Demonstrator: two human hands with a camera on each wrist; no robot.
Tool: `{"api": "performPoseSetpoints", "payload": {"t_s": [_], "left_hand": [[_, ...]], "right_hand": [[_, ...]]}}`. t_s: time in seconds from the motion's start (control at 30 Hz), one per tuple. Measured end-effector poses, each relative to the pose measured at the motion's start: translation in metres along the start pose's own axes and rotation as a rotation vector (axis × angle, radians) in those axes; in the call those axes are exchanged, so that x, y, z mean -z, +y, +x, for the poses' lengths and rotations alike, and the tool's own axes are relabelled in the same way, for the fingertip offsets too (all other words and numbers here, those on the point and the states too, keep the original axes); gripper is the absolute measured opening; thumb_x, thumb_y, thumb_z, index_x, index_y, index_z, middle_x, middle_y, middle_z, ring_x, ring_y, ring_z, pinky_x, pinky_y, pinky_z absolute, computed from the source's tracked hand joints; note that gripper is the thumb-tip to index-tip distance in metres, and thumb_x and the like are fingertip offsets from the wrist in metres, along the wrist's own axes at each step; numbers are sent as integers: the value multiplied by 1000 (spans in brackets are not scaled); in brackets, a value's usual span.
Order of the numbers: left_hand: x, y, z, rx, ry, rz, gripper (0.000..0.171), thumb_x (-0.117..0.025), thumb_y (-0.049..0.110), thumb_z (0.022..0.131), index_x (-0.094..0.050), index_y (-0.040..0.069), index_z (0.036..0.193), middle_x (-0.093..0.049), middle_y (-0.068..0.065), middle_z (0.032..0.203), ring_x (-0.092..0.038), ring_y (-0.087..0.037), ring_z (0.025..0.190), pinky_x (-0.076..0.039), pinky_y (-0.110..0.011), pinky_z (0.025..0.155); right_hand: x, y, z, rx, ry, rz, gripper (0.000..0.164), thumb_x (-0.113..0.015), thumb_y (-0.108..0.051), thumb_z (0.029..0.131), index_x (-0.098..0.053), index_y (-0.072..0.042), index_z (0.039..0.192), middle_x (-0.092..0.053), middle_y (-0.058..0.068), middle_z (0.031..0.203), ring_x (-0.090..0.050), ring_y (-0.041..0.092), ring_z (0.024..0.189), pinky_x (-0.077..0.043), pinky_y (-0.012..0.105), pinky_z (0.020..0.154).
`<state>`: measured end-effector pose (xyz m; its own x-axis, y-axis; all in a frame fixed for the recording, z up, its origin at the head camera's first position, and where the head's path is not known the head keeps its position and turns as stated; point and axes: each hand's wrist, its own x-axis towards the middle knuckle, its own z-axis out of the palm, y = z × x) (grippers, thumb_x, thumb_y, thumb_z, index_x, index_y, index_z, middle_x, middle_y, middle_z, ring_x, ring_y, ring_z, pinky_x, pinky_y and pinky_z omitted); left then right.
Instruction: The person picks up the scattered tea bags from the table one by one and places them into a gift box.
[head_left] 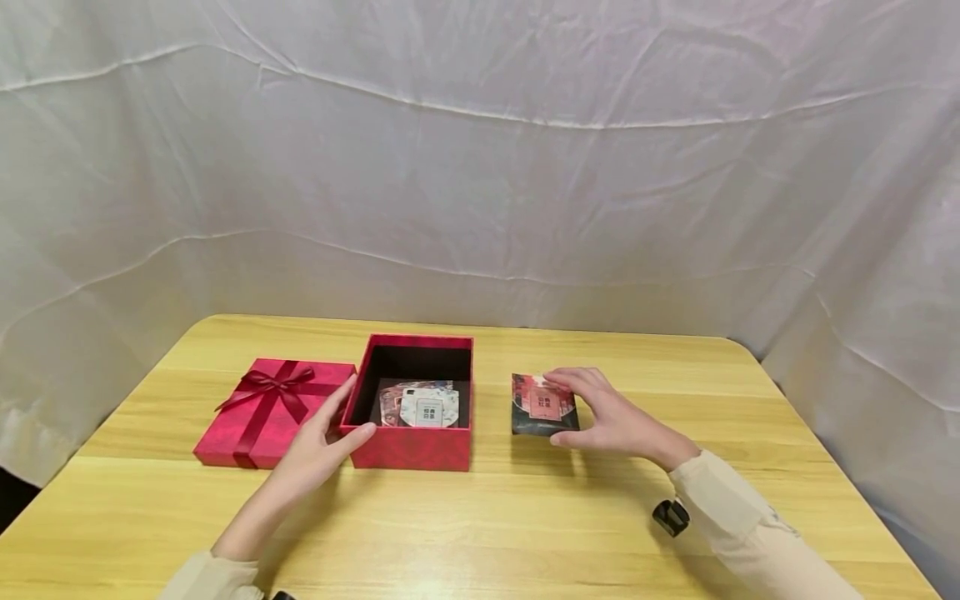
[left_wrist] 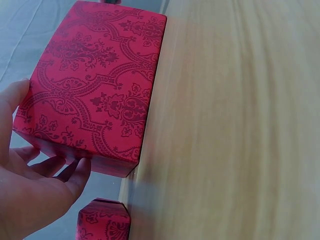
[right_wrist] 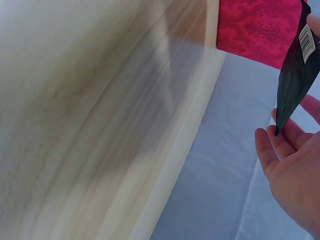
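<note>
A red patterned gift box [head_left: 411, 450] stands uncovered on the table with its dark inside facing up. Tea sachets lie in it, a white-patterned one [head_left: 430, 407] over a reddish one [head_left: 392, 402]. My left hand [head_left: 318, 454] holds the box at its near left corner, thumb at the front rim and fingers along the left side, as the left wrist view [left_wrist: 45, 190] also shows. To the right of the box, my right hand [head_left: 611, 421] pinches a black and red tea sachet [head_left: 543, 404] by its right edge, above the table. Its dark back shows a barcode in the right wrist view.
The red box lid [head_left: 225, 429] with a dark red ribbon bow [head_left: 277, 383] lies left of the box. All stands on a light wooden table [head_left: 480, 533]. A pale cloth curtain [head_left: 480, 183] hangs behind it and at the sides.
</note>
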<state>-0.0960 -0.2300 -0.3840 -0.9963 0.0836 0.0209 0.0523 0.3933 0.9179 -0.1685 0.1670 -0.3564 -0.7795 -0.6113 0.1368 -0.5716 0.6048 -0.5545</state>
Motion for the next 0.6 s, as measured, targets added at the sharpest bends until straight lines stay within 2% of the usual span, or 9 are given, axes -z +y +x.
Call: {"api": "performPoseSetpoints", "payload": {"t_s": [0.27, 0.6], "left_hand": [[-1, 1, 0, 2, 4, -2, 78, -64, 30, 94, -18, 19, 156, -31, -19, 153, -38, -37, 133, -35, -51, 105], [-2, -2, 0, -1, 9, 4, 78, -65, 32, 94, -19, 19, 156, -32, -19, 152, -40, -37, 132, -35, -50, 103]], "right_hand": [[4, -12, 1, 18, 4, -13, 79, -79, -37, 78, -45, -8, 143, -39, 14, 145, -33, 32, 131, -35, 61, 99], [14, -26, 10, 26, 19, -25, 77, -80, -34, 79, -45, -5, 142, -39, 18, 144, -33, 35, 131, -35, 62, 99]]}}
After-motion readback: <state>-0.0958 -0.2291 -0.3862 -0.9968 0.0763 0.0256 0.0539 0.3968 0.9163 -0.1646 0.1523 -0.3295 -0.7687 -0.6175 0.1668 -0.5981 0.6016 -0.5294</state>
